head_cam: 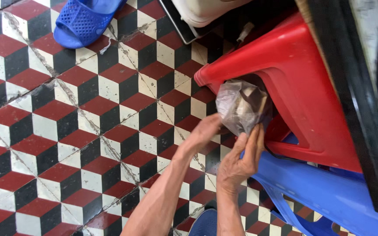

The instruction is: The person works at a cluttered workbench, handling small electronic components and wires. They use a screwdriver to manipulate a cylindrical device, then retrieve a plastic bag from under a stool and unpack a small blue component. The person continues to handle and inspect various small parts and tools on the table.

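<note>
A crumpled clear plastic bag (240,106) with dark, brownish contents is held up beside a red plastic stool (302,87). My left hand (204,131) grips the bag from its lower left side, fingers tucked under it. My right hand (240,161) pinches the bag's bottom edge from below, fingers pointing up. Both forearms reach up from the bottom of the view. What is inside the bag cannot be made out.
The floor (66,131) is tiled in a red, black and white cube pattern. A blue slipper (84,19) lies at the top left. A blue plastic stool (329,192) sits under the red one, and a dark table edge (355,109) runs down the right.
</note>
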